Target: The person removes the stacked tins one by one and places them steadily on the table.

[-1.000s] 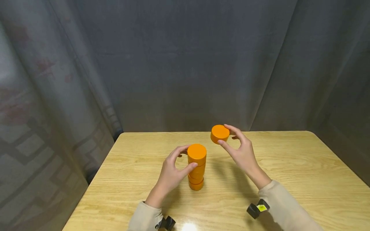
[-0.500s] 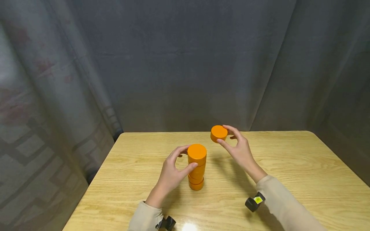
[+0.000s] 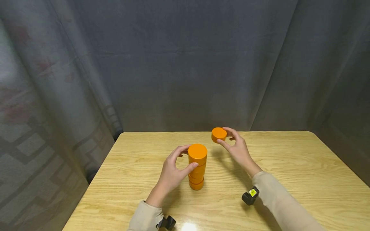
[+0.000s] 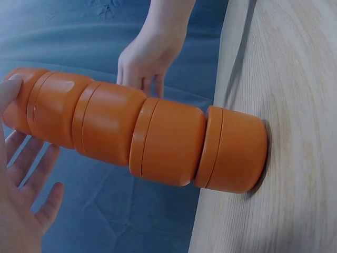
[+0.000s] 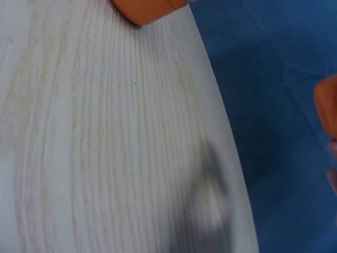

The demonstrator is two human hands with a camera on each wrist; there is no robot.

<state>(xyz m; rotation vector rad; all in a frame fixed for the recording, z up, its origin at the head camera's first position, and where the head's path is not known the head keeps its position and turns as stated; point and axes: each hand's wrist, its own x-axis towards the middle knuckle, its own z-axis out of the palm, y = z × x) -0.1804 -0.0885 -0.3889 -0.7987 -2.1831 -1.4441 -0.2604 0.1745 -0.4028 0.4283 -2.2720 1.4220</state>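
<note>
A tower of several orange lidded jars (image 3: 199, 171) stands upright on the wooden table (image 3: 115, 179), its bottom jar a little offset from those above. My left hand (image 3: 169, 175) pinches the top of the tower between thumb and fingers. In the left wrist view the stacked jars (image 4: 168, 142) run from my thumb down to the tabletop. One more orange jar (image 3: 219, 134) is pinched in my right hand (image 3: 240, 153), raised in the air behind and right of the tower. Only part of that jar (image 5: 327, 108) shows at the edge of the right wrist view.
A grey curtain (image 3: 185, 70) hangs behind the table's far edge, and a patterned curtain (image 3: 43, 112) hangs on the left. Each wrist wears a black camera mount; the right one (image 3: 250, 196) carries a yellow label.
My right hand and forearm have shifted slightly left, and the held jar looks a little smaller and lower. The left hand and tower stay in place.
</note>
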